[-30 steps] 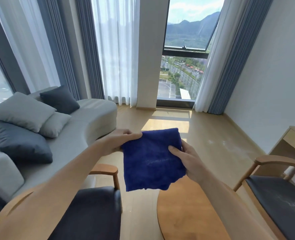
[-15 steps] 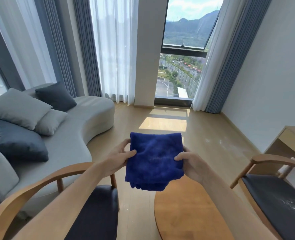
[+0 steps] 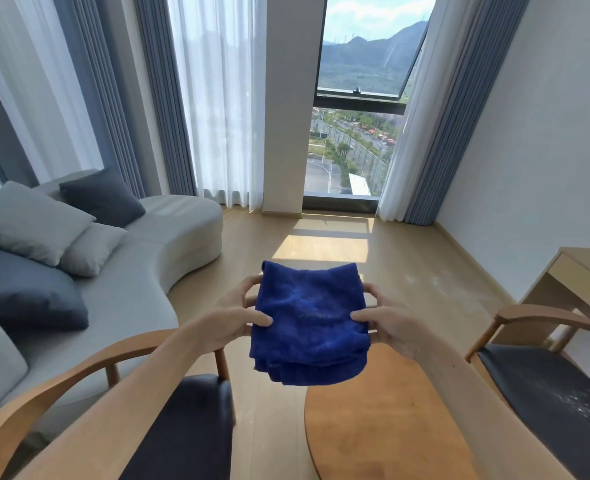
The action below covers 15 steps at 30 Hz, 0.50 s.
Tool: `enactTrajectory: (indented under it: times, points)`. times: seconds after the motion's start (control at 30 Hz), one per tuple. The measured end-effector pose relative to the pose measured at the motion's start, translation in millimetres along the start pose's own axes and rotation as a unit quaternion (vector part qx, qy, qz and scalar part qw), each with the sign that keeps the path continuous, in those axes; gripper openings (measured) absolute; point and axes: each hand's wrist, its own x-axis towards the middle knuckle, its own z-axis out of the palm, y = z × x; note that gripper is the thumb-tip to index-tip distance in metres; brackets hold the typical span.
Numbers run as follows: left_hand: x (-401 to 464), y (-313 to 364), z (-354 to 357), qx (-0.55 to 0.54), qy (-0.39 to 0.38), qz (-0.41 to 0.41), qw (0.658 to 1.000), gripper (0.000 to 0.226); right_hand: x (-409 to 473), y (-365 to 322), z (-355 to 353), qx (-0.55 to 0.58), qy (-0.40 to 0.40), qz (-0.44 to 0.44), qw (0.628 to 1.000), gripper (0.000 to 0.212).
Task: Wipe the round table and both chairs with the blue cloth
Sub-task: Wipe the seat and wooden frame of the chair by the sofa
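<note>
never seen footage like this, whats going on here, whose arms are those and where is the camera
There is no machine here. The camera is worn on a person's head and looks forward and down, so the two bare arms reaching into the picture are that person's own.

The left hand and the right hand each grip one side of a folded blue cloth, held up in the air with thumbs on its near face.

Below it sits a round wooden table; nothing shows on the part in view. A wooden chair with a dark seat stands to the left, and a second chair to the right, its seat marked with pale specks.

Behind are a grey sofa with cushions and a tall window.
</note>
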Motion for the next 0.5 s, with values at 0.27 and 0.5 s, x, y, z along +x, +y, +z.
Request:
enactTrajectory:
  times: [0.27,0.5]
  points:
    - [2.4,27.7,8.4,0.013,0.046,0.183,0.982,0.059,-16.6,-17.5,-2.7,0.033,-0.011,-0.256,0.966,0.054]
    - [6.7,23.3,6.3,-0.009,0.015,0.156,0.988,0.054,-15.3,-15.4,-18.0,-0.023,-0.028,-0.248,0.968,0.051]
